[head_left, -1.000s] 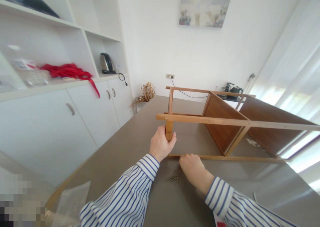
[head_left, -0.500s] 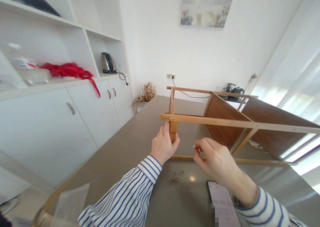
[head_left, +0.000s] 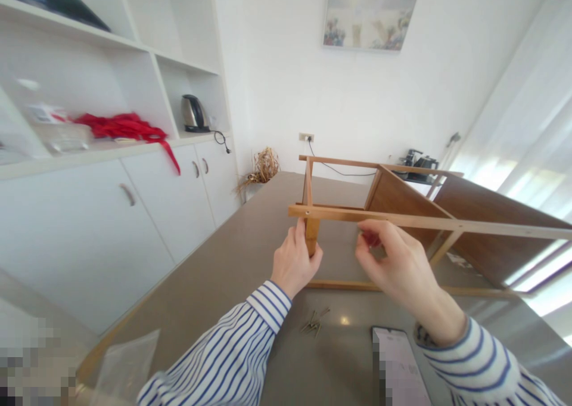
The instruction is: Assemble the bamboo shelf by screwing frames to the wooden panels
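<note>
My left hand (head_left: 292, 258) is wrapped round a short wooden crosspiece (head_left: 312, 236) below the front rail of a wooden shelf frame (head_left: 342, 214), which lies on its side. A small hole shows in the rail just above that crosspiece. My right hand (head_left: 397, 260) is closed in a pinch just below the rail, to the right of my left hand. A small screw is between its fingertips, mostly hidden by them. Several loose screws (head_left: 314, 324) lie in a small heap on the table (head_left: 250, 233), in front of the frame.
A phone (head_left: 400, 358) lies near my right wrist. At the lower left there is a clear plastic bag (head_left: 127, 364) by the table edge. Brown shelf panels (head_left: 400, 206) fill the frame's right part. White cabinets (head_left: 89, 233) stand at left, with an electric kettle (head_left: 193, 114) above.
My right hand has moved slightly right and up, closer to the front rail, still pinched. My left hand keeps its hold on the crosspiece.
</note>
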`<state>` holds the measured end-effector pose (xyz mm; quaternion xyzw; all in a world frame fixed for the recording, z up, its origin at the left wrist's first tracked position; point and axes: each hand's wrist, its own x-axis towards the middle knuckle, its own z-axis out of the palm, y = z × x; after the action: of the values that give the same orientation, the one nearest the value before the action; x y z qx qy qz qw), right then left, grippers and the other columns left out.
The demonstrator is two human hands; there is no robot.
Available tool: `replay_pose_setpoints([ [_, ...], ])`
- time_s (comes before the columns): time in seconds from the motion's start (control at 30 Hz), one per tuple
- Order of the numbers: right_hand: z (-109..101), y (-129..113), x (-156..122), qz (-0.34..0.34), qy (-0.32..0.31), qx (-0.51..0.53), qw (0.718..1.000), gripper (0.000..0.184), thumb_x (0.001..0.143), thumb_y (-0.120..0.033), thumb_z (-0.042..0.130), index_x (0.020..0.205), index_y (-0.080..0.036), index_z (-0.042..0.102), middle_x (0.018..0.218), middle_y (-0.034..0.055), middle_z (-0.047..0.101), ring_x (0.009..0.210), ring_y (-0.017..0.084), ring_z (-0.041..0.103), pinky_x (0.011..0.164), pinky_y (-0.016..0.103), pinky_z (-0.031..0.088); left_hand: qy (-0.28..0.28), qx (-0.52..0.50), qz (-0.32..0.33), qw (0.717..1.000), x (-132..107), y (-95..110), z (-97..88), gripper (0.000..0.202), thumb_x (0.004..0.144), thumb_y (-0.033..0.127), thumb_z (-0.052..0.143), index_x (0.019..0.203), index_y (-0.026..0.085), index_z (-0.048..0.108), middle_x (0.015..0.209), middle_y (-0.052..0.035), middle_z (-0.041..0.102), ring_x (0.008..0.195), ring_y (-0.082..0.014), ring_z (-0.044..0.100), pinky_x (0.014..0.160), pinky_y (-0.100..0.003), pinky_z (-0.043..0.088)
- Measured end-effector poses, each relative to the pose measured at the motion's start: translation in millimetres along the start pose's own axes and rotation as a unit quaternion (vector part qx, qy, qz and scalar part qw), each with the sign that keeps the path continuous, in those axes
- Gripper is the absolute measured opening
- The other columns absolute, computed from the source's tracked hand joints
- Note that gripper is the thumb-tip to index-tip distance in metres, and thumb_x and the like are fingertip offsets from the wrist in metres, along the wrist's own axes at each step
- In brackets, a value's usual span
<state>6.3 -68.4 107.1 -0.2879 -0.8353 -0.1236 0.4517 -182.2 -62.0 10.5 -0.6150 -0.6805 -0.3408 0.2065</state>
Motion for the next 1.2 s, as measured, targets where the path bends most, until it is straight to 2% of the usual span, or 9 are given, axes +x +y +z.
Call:
replay_pose_setpoints([
  [0.13, 1, 3, 17, -0.035, 0.069, -0.045, 0.996, 0.012, 0.081, -0.016, 0.051, 0.091, -0.019, 0.057, 0.082, 0.0036, 0.065, 0.076, 0.015, 0.060, 0.078, 0.030, 0.047, 0.000, 0.000, 0.002, 1.000, 0, 0, 0.5, 0.065, 0.083, 0.032, 0.045, 0.138, 0.007, 0.021, 0.097, -0.0122, 0.055, 0.081, -0.0220, 0.061, 0.056, -0.026, 0.046],
  [0.2, 3, 10, 25, -0.025, 0.084, -0.073, 0.994, 0.011, 0.082, -0.017, 0.050, 0.090, -0.019, 0.057, 0.083, 0.0043, 0.065, 0.075, 0.016, 0.060, 0.077, 0.030, 0.047, 0.003, -0.005, 0.003, 1.000, 0, 0, 0.6, 0.063, 0.084, 0.031, 0.045, 0.138, 0.007, 0.022, 0.098, -0.0123, 0.055, 0.081, -0.0217, 0.061, 0.057, -0.027, 0.047],
  [0.33, 10, 29, 34, 0.030, 0.058, -0.103, 0.993, 0.016, 0.082, -0.021, 0.047, 0.094, -0.017, 0.057, 0.083, 0.0041, 0.065, 0.066, 0.014, 0.060, 0.061, 0.024, 0.044, 0.004, -0.014, 0.003, 1.000, 0, -1, 0.7, 0.062, 0.083, 0.030, 0.046, 0.137, 0.006, 0.025, 0.098, -0.0131, 0.056, 0.081, -0.0218, 0.061, 0.059, -0.027, 0.048],
  [0.5, 16, 47, 35, 0.055, 0.052, -0.091, 0.993, 0.016, 0.080, -0.024, 0.047, 0.089, -0.018, 0.058, 0.076, 0.0016, 0.064, 0.057, 0.011, 0.057, 0.058, 0.022, 0.044, -0.011, -0.006, -0.004, 1.000, 0, 1, -0.4, 0.063, 0.082, 0.030, 0.046, 0.137, 0.006, 0.025, 0.099, -0.0134, 0.056, 0.084, -0.0227, 0.061, 0.060, -0.028, 0.048],
  [0.77, 13, 48, 34, 0.031, 0.116, -0.100, 0.988, 0.012, 0.078, -0.021, 0.050, 0.086, -0.019, 0.058, 0.069, -0.0011, 0.060, 0.053, 0.010, 0.052, 0.057, 0.022, 0.043, -0.032, 0.009, -0.013, 0.999, 1, 6, -6.9, 0.064, 0.081, 0.033, 0.046, 0.137, 0.008, 0.028, 0.099, -0.0124, 0.057, 0.077, -0.0217, 0.063, 0.056, -0.028, 0.046],
  [0.97, 10, 47, 35, 0.017, 0.120, -0.117, 0.986, 0.014, 0.078, -0.020, 0.050, 0.089, -0.019, 0.059, 0.070, -0.0005, 0.060, 0.056, 0.011, 0.053, 0.056, 0.022, 0.043, -0.037, 0.010, -0.008, 0.999, 2, 7, -9.3, 0.065, 0.082, 0.033, 0.045, 0.139, 0.009, 0.025, 0.100, -0.0121, 0.057, 0.073, -0.0212, 0.063, 0.054, -0.028, 0.045],
  [1.2, 14, 53, 32, 0.010, 0.123, -0.106, 0.987, 0.014, 0.078, -0.020, 0.051, 0.089, -0.019, 0.059, 0.071, -0.0010, 0.060, 0.054, 0.009, 0.053, 0.056, 0.020, 0.043, -0.045, 0.017, -0.011, 0.999, 0, 9, -8.8, 0.068, 0.082, 0.033, 0.045, 0.140, 0.008, 0.022, 0.102, -0.0130, 0.056, 0.078, -0.0218, 0.063, 0.054, -0.028, 0.046],
])
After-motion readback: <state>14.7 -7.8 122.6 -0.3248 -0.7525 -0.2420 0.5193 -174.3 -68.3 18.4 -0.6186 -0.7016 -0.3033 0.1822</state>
